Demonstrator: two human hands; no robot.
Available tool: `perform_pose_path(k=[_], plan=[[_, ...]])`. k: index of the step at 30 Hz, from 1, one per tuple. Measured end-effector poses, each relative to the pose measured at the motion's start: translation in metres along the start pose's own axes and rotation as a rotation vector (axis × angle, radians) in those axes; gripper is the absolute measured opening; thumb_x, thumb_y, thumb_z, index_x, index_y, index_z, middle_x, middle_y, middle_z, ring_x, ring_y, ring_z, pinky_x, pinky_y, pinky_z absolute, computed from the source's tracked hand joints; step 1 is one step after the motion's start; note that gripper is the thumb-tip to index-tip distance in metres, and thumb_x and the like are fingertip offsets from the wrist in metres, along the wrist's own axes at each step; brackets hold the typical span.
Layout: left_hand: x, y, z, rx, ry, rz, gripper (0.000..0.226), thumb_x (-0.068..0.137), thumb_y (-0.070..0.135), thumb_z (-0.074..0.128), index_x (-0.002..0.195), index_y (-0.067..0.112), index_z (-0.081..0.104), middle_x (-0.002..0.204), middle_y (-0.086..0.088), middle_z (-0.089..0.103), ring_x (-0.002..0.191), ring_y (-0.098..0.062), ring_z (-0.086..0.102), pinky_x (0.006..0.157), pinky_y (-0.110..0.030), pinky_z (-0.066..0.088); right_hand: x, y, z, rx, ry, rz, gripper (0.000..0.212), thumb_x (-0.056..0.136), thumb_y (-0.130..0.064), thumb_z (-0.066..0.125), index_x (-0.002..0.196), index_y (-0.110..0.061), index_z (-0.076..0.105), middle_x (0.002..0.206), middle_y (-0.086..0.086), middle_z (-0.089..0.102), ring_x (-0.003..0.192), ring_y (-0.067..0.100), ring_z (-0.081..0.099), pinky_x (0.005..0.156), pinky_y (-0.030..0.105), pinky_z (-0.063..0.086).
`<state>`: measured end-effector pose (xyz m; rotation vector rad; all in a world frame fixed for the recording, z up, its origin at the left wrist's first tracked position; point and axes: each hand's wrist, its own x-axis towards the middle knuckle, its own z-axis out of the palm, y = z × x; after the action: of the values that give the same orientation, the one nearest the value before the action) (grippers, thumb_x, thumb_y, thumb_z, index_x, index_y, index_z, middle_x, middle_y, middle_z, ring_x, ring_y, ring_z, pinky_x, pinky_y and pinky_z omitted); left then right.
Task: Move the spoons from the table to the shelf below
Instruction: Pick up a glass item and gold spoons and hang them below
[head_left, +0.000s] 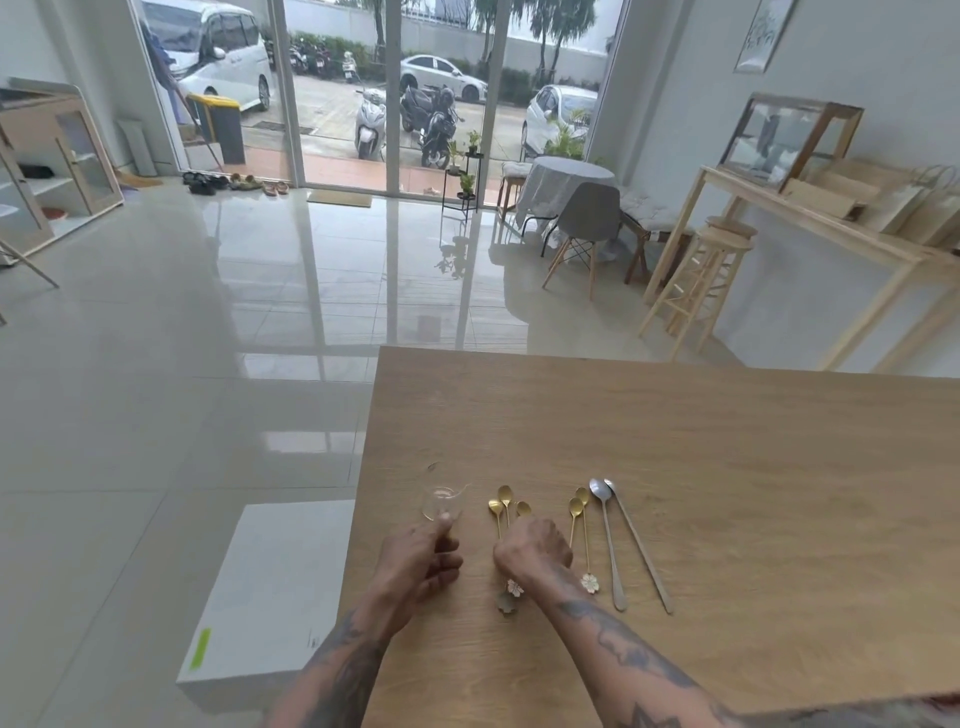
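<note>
At the far left of the desk (675, 441) our left hand (423, 551) pinches the rim of a small clear glass (441, 500) between thumb and fingers. Just right of it, our right hand (532, 545) curls down over three gold spoons (505, 501); we cannot tell whether its fingers have closed on any handle. Next come two more gold spoons (577, 503), then two long silver spoons (610, 540), all lying flat. The shelf below is out of view, so by our reckoning nothing has been moved yet.
</note>
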<state>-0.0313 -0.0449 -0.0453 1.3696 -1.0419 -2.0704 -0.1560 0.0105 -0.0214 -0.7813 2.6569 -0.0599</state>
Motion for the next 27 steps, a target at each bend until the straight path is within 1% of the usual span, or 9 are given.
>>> perform_pose_path(k=[2,3,7,10,12,16,19,24,27], plan=[[0.0,0.001,-0.005,-0.014,-0.029,0.01,0.029,0.089,0.031,0.068,0.089,0.002,0.069,0.079,-0.01,0.067,0.057,-0.016,0.064,0.053,-0.026,0.056,-0.001,-0.001,0.002,0.03,-0.014,0.015,0.031,0.094,-0.01,0.049,0.064,-0.015,0.047,0.074,-0.002,0.053,0.062,0.012,0.049,0.056,0.025,0.041],[0.0,0.001,-0.008,-0.018,-0.041,0.017,0.03,0.089,0.033,0.068,0.089,0.002,0.069,0.079,-0.009,0.068,0.056,-0.015,0.064,0.053,-0.026,0.056,-0.003,-0.002,0.002,0.034,-0.025,0.017,0.032,0.095,-0.011,0.048,0.063,-0.015,0.046,0.073,-0.003,0.051,0.061,0.011,0.047,0.053,0.025,0.039],[-0.006,0.004,-0.016,-0.017,-0.066,0.036,0.033,0.09,0.033,0.067,0.099,0.001,0.07,0.08,-0.008,0.068,0.059,-0.014,0.063,0.056,-0.026,0.055,-0.006,-0.003,0.004,0.021,-0.028,-0.017,0.033,0.096,-0.015,0.05,0.063,-0.017,0.047,0.076,-0.003,0.053,0.065,0.013,0.05,0.049,0.024,0.035],[-0.011,0.004,-0.023,-0.013,-0.071,0.066,0.038,0.091,0.033,0.065,0.105,-0.002,0.069,0.079,-0.007,0.067,0.06,-0.014,0.061,0.06,-0.028,0.055,-0.011,-0.002,0.005,0.061,-0.017,-0.049,0.038,0.096,-0.014,0.047,0.059,-0.019,0.041,0.063,-0.006,0.043,0.051,0.01,0.038,0.043,0.023,0.028],[-0.016,0.003,-0.027,0.003,-0.061,0.083,0.04,0.091,0.035,0.065,0.106,-0.002,0.069,0.081,-0.006,0.066,0.062,-0.014,0.06,0.061,-0.027,0.054,-0.015,0.001,0.005,0.112,-0.014,-0.068,0.04,0.094,-0.015,0.048,0.056,-0.02,0.037,0.058,-0.006,0.039,0.047,0.009,0.034,0.041,0.022,0.024],[-0.035,0.003,-0.034,0.012,-0.031,0.105,0.035,0.089,0.035,0.067,0.1,0.002,0.073,0.081,-0.004,0.068,0.06,-0.012,0.06,0.061,-0.026,0.055,-0.023,0.01,-0.004,0.191,-0.03,-0.127,0.043,0.09,-0.022,0.053,0.05,-0.019,0.039,0.055,-0.005,0.041,0.046,0.01,0.035,0.042,0.02,0.024],[-0.057,-0.001,-0.035,-0.012,0.015,0.122,0.037,0.087,0.035,0.07,0.101,0.001,0.073,0.082,-0.006,0.069,0.062,-0.015,0.059,0.063,-0.028,0.055,-0.038,0.02,-0.016,0.232,-0.027,-0.175,0.042,0.087,-0.024,0.054,0.049,-0.019,0.038,0.052,-0.004,0.042,0.042,0.011,0.036,0.041,0.019,0.024],[-0.112,-0.02,-0.032,-0.025,0.027,0.133,0.041,0.088,0.035,0.069,0.105,-0.002,0.072,0.086,-0.009,0.068,0.068,-0.019,0.058,0.066,-0.03,0.055,-0.074,0.06,-0.025,0.295,-0.052,-0.276,0.035,0.083,-0.025,0.054,0.055,-0.021,0.034,0.042,-0.003,0.042,0.03,0.011,0.038,0.037,0.018,0.022],[-0.148,-0.045,-0.026,-0.039,0.054,0.13,0.043,0.087,0.033,0.07,0.108,-0.004,0.07,0.084,-0.008,0.068,0.067,-0.018,0.058,0.065,-0.03,0.054,-0.103,0.092,-0.021,0.353,-0.052,-0.317,0.034,0.082,-0.021,0.057,0.057,-0.023,0.034,0.043,-0.003,0.042,0.034,0.012,0.04,0.04,0.02,0.026]])
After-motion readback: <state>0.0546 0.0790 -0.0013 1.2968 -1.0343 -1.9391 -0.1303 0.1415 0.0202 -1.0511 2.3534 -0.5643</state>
